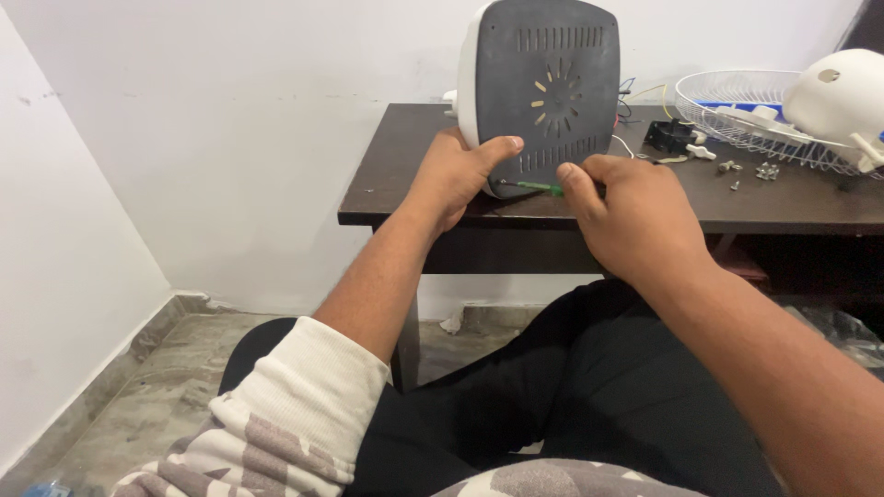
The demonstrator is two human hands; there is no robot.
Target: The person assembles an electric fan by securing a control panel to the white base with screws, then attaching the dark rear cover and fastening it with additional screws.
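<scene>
Head view: the right hand (pixel 635 216) pinches a green-handled screwdriver (pixel 539 188) between thumb and fingers, its thin shaft lying nearly level with the tip at the lower left corner of a dark grey base plate (pixel 552 92). The left hand (pixel 456 179) is closed on that same corner, thumb laid across the grey face and fingers hidden behind the edge. The plate is a rounded square with slotted vents in a ring at its middle and rows near top and bottom; it is set in a white housing (pixel 468 83) and stands on edge, upright, at the front of a dark brown desk (pixel 396 156). To the right on the desk lie a small black part (pixel 670 136), a few loose screws (pixel 750 170), a white wire fan guard (pixel 737 106) and a white motor cover (pixel 840 97) resting against the guard. Yellow wires (pixel 649 92) show behind the plate. The person sits with black trousers (pixel 552 405) below the desk, patterned cream sleeve (pixel 295 414) pushed up.
</scene>
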